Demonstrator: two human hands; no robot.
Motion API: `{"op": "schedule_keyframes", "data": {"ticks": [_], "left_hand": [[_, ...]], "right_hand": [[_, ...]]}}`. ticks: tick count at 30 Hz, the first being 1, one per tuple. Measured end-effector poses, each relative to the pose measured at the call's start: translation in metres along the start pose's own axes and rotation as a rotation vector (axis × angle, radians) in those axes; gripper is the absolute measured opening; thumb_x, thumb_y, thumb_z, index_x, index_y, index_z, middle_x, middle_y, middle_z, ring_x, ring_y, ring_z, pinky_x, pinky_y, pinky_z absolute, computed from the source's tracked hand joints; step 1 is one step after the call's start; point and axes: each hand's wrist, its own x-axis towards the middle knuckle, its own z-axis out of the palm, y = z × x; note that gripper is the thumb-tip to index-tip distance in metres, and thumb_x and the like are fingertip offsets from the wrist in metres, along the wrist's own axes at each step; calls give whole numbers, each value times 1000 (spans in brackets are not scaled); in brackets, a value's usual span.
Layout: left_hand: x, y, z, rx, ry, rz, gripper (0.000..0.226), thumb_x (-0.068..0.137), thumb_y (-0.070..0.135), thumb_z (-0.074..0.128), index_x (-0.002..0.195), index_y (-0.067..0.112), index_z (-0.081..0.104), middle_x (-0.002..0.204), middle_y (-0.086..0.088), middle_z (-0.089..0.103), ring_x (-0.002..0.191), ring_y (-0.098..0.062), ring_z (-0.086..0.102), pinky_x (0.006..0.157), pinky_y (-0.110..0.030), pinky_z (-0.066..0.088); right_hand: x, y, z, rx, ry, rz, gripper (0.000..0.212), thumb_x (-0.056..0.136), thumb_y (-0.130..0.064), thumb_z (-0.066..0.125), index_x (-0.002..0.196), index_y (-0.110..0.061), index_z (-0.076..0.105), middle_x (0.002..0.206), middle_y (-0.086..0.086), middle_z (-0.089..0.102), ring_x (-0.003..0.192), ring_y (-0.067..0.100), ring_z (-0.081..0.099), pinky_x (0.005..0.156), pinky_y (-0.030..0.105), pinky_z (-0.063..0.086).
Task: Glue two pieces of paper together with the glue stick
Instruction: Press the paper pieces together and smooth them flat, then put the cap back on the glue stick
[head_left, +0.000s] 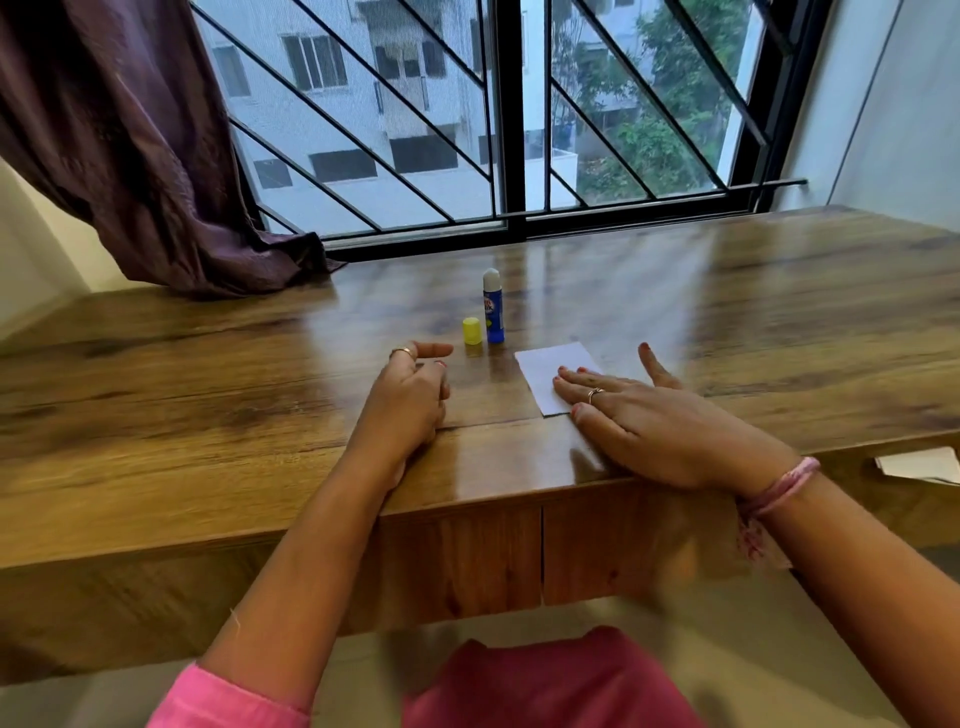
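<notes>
Two hands rest on the surface (208, 374): right hand (660, 426) lies flat, fingers (576, 382) spread on the paper (550, 371); left hand (410, 400), loosely curled and empty, sits nearer the upright, uncapped glue stick (493, 312), just beyond it.

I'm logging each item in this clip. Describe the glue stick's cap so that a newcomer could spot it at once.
Start at the barred window and come down onto the wooden table, to its middle. There the blue glue stick stands upright and uncapped, and just left of it, ahead of the left hand, stands the cap. It is the only yellow thing there, short and stubby.
</notes>
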Motion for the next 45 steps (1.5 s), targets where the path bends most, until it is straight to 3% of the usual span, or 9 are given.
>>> {"op": "schedule_keyframes", "data": {"ticks": [4,8,15,20,23,28,32,41,45], "left_hand": [[6,7,-10,-87,-88,-176,23,96,7,38,113,15,52,90,-8,50,50,-8,45,32,-16,32],[15,11,-15,-2,-153,-204,19,96,9,42,111,15,52,103,-11,53,53,-8,48,35,-15,36],[34,13,-10,131,-193,-196,20,90,16,59,109,16,55,96,-8,61,53,-6,53,39,-17,40],[56,20,-1,256,-93,25,45,83,21,70,124,17,51,110,-3,59,88,-11,57,66,-23,45],[71,23,8,283,13,158,62,80,24,75,134,12,45,121,-4,55,104,-16,54,82,-26,45],[93,21,24,418,122,187,78,74,39,78,136,8,42,132,-6,56,125,-24,46,107,-43,36],[100,18,31,488,97,153,76,71,48,78,132,14,48,129,1,61,126,-22,45,106,-41,33],[97,10,34,399,132,197,53,73,33,80,118,16,59,111,0,70,113,-22,58,99,-47,44],[85,16,31,258,114,241,46,72,29,82,110,17,60,94,7,69,98,-14,65,84,-29,53]], "right_hand": [[18,20,-7,-30,-57,98,56,98,-40,11,150,-21,14,159,-8,9,144,1,6,113,47,-21],[29,31,-10,-46,-91,121,54,100,-37,12,151,-20,7,160,-5,2,145,4,2,113,50,-20],[28,36,-4,62,-46,109,55,100,-30,17,150,-22,-3,160,-7,-3,144,0,-4,116,39,-15],[27,37,-3,306,164,102,61,97,-18,29,151,-15,1,160,-1,3,144,3,0,116,30,-8],[26,37,-2,368,194,109,61,97,-19,32,151,-13,4,160,0,6,145,6,5,120,33,1],[25,38,-2,393,224,115,60,97,-19,32,151,-13,8,160,0,9,145,6,8,118,25,7],[23,39,-1,385,237,120,58,97,-20,32,151,-14,10,160,0,11,145,6,8,119,27,7],[14,24,2,192,280,75,57,97,-21,33,150,-13,15,159,1,16,145,7,10,115,21,7],[5,13,1,144,398,38,54,97,-20,38,148,-12,25,156,3,26,143,11,22,114,23,13]]}}
